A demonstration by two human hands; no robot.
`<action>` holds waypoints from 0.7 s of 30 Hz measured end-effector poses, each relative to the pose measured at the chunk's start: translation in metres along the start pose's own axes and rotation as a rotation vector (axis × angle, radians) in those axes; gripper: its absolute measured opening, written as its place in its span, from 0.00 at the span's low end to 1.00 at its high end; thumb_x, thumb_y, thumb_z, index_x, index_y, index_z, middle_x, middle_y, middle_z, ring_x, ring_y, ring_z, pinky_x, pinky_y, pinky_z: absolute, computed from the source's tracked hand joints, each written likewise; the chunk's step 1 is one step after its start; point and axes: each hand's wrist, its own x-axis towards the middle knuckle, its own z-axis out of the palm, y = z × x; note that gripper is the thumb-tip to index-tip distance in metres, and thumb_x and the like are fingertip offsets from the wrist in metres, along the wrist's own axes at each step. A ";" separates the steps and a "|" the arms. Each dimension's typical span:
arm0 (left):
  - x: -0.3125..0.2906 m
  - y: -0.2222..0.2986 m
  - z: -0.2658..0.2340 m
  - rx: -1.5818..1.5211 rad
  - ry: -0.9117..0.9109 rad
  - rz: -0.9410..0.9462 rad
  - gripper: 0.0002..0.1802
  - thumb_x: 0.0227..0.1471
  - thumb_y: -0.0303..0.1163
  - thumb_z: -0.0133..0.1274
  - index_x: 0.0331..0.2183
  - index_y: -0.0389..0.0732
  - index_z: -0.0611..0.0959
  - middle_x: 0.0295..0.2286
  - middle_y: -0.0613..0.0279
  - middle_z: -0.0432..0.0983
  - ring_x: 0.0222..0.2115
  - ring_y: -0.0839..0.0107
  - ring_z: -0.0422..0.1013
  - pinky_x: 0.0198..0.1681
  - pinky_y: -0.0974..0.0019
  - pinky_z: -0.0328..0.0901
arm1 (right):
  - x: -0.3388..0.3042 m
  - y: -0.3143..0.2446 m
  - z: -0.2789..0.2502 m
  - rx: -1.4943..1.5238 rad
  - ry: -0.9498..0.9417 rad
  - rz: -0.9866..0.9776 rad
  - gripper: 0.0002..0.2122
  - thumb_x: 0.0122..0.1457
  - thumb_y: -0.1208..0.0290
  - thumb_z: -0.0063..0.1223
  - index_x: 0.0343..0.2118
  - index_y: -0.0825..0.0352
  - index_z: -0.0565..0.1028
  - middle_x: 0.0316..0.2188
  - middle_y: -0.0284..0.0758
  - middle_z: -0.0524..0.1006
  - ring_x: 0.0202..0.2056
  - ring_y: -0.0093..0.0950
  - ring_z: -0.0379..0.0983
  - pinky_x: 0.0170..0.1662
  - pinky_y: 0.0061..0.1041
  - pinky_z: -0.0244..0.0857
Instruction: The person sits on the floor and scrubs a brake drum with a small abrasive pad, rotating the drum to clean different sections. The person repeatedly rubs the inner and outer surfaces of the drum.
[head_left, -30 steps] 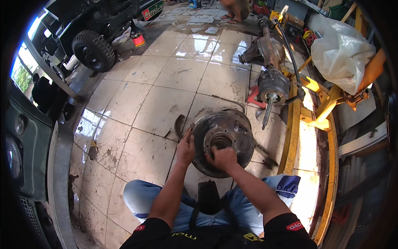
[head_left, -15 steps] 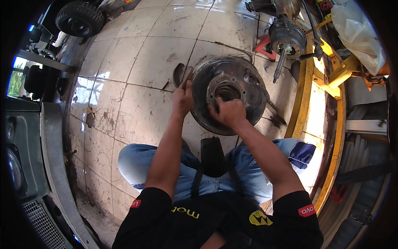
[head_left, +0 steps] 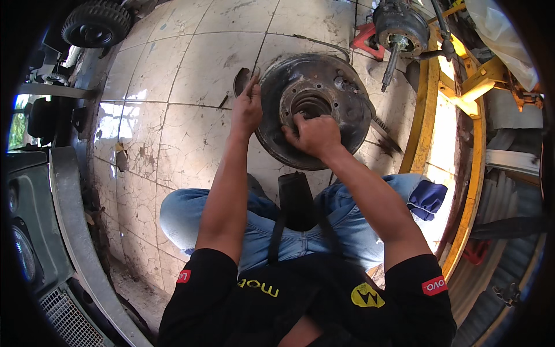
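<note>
Curling the right hand in over the near lip of the central opening of a brake backing plate; cannot tell whether clenched on that lip or on something small. Resting the left hand unclenched, fingers straight, along the plate's left rim. Have the tiled floor under the grip, bearing the plate. Can see a green vehicle front well left of the grip, a yellow steel frame to its right. Can make out a drum-ended axle beyond the grip, to the right, and a red jack stand just beside the drum. Find a curved brake shoe just beside the left fingers.
</note>
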 end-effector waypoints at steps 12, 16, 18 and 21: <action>0.036 0.023 -0.009 0.120 -0.216 -0.245 0.21 0.64 0.40 0.44 0.53 0.40 0.76 0.47 0.44 0.75 0.51 0.47 0.70 0.53 0.61 0.65 | 0.005 -0.002 0.000 0.008 0.026 0.010 0.21 0.60 0.47 0.45 0.28 0.63 0.77 0.13 0.39 0.76 0.18 0.36 0.77 0.27 0.37 0.71; 0.015 0.030 0.001 0.017 -0.088 0.061 0.21 0.63 0.40 0.44 0.53 0.39 0.76 0.45 0.43 0.77 0.49 0.47 0.71 0.52 0.60 0.66 | 0.003 0.001 -0.005 0.055 0.011 0.042 0.21 0.60 0.47 0.45 0.28 0.63 0.77 0.12 0.39 0.76 0.18 0.37 0.77 0.27 0.37 0.71; 0.026 0.040 -0.006 0.100 -0.158 -0.101 0.21 0.63 0.39 0.44 0.53 0.39 0.76 0.45 0.44 0.77 0.50 0.47 0.71 0.52 0.59 0.65 | 0.006 0.001 0.001 0.026 0.026 0.020 0.21 0.60 0.47 0.45 0.28 0.63 0.77 0.12 0.39 0.76 0.18 0.37 0.77 0.27 0.36 0.71; 0.026 0.034 0.003 0.166 -0.074 0.281 0.22 0.63 0.40 0.44 0.53 0.38 0.76 0.43 0.42 0.77 0.48 0.46 0.72 0.50 0.57 0.66 | 0.005 0.003 -0.004 0.041 0.023 0.016 0.21 0.60 0.48 0.45 0.28 0.63 0.77 0.12 0.39 0.76 0.17 0.37 0.77 0.27 0.36 0.71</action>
